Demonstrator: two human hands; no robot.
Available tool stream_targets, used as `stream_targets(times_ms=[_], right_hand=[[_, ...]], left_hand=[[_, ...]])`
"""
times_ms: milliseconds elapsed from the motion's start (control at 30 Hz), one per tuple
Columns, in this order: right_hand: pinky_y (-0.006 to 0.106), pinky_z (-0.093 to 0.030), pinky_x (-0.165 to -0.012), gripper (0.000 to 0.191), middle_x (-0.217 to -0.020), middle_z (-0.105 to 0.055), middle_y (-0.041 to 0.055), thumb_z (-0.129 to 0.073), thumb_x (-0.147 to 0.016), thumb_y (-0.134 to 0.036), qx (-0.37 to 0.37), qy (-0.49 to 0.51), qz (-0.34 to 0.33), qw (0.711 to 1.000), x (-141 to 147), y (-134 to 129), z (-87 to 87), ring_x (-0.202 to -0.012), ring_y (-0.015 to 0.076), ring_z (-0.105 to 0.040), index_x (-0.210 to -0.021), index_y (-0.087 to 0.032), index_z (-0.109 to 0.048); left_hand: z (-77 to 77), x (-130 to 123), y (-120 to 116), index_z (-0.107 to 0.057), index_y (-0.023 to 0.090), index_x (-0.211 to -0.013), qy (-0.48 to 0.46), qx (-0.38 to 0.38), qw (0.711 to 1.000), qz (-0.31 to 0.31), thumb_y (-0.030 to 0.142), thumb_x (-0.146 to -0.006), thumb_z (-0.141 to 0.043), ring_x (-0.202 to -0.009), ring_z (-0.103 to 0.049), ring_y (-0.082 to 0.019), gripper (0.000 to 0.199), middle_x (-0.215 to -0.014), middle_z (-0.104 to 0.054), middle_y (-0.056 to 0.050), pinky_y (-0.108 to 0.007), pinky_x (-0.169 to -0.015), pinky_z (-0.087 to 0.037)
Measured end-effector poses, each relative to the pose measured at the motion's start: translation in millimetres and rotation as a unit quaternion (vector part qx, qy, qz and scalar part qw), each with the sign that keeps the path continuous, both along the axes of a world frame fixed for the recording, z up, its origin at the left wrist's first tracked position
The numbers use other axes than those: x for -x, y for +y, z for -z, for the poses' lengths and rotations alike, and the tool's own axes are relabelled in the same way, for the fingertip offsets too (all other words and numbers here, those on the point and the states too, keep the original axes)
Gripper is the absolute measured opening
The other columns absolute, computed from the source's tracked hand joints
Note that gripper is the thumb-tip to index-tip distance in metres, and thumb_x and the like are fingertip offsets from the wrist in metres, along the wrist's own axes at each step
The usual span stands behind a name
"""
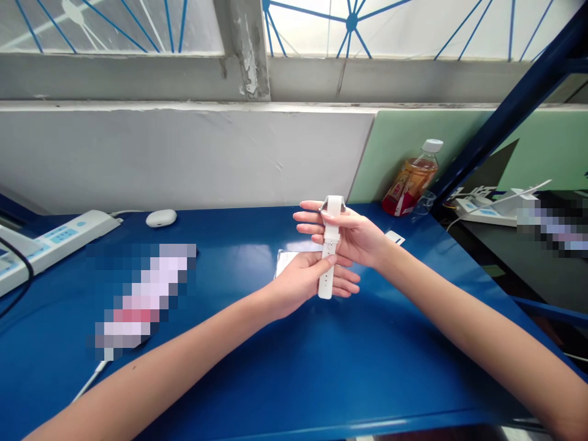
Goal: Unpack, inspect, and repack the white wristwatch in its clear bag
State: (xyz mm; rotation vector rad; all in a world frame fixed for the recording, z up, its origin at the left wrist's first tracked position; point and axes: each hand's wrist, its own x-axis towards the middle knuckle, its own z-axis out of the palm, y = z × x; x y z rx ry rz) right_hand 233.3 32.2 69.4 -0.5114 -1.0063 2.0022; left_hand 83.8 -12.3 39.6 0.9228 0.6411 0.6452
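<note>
Table: a blue table (294, 367) fills the lower view; both forearms reach in from the near edge and meet over its middle.
Around the hands: a flat clear packet (285, 262) lies on the table just behind the left hand, at about 11 o'clock from it. A small white card (395, 237) lies at 2 o'clock from the right hand, near the wrist.
Further off: a white oval case (161, 218) sits at 10 o'clock, well apart, by the wall. A white power strip (55, 240) lies at the left edge. A bottle with an orange label (410, 182) stands at 1 o'clock against the green panel (404, 147).
In the way: nothing lies between the hands and the camera.
Hard to make out: a blurred patch (140, 300) covers something at 9 o'clock, and a white cable (89, 383) trails from it. Another blurred patch sits at the far right. The packet is partly hidden by the left hand.
Watch: a white watch strap (329, 248) stands nearly upright above the table, between both hands.
Left hand (305, 278): thumb and fingers are clamped on the lower strap, whose free end hangs just below them.
Right hand (349, 236): fingers spread slightly, cradling the upper strap from behind, thumb near the top loop.
</note>
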Motion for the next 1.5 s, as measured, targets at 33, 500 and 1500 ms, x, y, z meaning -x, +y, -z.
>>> stream_targets(times_ms=[33, 500, 1500], right_hand=[[0.021, -0.06, -0.076, 0.032, -0.113, -0.074, 0.0076, -0.043, -0.094, -0.008, 0.008, 0.004, -0.004, 1.0, -0.5, 1.0, 1.1, -0.097, 0.0151, -0.072, -0.117, -0.015, -0.064], [0.031, -0.06, -0.072, 0.06, -0.103, -0.076, 0.0159, -0.02, -0.103, -0.047, 0.069, 0.004, -0.04, 0.997, -1.1, 4.8, 0.4, -0.084, 0.021, -0.073, -0.115, -0.008, -0.064], [0.037, -0.053, -0.085, 0.072, -0.092, -0.077, 0.0149, -0.02, -0.1, -0.058, 0.055, -0.021, -0.034, 0.998, -0.7, 4.7, 2.7, -0.088, 0.0242, -0.071, -0.102, -0.008, -0.072]], left_hand=[[-0.5, -0.3, -0.7, -0.069, 0.006, -0.099, 0.002, 0.002, 1.0, 0.005, 0.038, -0.093, -0.065, -0.079, -0.074, -0.024, 0.033, -0.092, -0.074, -0.018, -0.039, -0.081, -0.056], [2.2, 4.5, -0.8, -0.068, 0.006, -0.105, -0.062, 0.049, 0.994, 0.081, 0.031, -0.095, -0.061, -0.089, -0.074, -0.027, 0.028, -0.099, -0.074, -0.02, -0.039, -0.085, -0.055], [-8.3, 5.5, -3.5, -0.07, 0.005, -0.106, -0.071, 0.048, 0.991, 0.101, 0.031, -0.096, -0.058, -0.089, -0.074, -0.027, 0.03, -0.099, -0.074, -0.019, -0.039, -0.083, -0.056]])
